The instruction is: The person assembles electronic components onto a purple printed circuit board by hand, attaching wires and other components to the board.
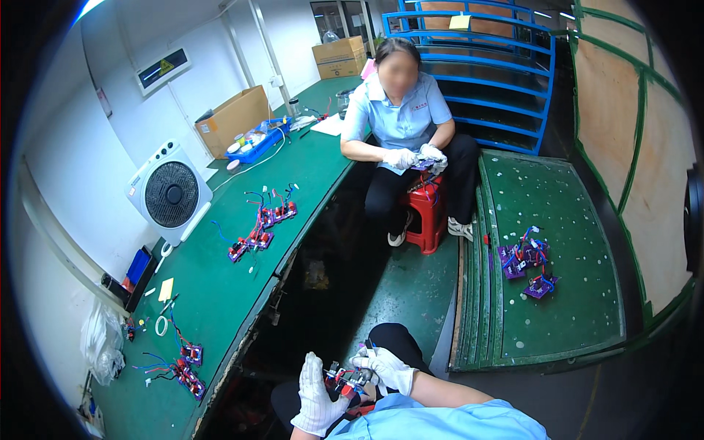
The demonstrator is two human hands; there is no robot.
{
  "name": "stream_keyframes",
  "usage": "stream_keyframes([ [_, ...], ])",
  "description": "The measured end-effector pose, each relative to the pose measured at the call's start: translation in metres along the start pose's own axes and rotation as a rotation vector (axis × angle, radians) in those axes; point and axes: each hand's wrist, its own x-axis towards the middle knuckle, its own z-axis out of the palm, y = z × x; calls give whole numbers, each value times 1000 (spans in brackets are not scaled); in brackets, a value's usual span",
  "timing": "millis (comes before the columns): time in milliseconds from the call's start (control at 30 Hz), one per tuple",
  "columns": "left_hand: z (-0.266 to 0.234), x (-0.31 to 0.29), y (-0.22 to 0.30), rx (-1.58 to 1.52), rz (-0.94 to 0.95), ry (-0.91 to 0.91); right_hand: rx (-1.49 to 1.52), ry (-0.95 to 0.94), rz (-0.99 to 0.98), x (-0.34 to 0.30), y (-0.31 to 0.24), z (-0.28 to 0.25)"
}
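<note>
In front of my lap, a small circuit board point(343, 380) with red, black and metallic parts is held between my two white-gloved hands. Its left side rests against my left hand point(317, 400), whose fingers stretch upward while the thumb presses near a red part. From the right, my right hand point(387, 370) bends its fingers over the board's grey metallic end. Whether a small tool is in those fingers is too small to tell. Left of me, several purple boards with wires point(187, 370) lie on the green bench point(242, 301), near a white tape ring point(162, 325).
Across from me a person point(400, 110) on a red stool point(427, 216) works on a similar board. More boards point(262, 224) lie along the bench near a fan point(173, 192), and others point(524, 257) on the green platform point(557, 308). A blue rack point(499, 92) stands behind.
</note>
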Motion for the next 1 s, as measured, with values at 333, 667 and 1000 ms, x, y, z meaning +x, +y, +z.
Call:
stream_keyframes([
  [333,-16,1,-11,141,130,-83,-65,-83,74,13,3,18],
  [667,-2,-33,-51,-786,-470,-32,-214,-189,38,20,-2,60],
  [1000,38,-65,-117,-2011,-1042,-61,-969,-213,-873,58,13,103],
])
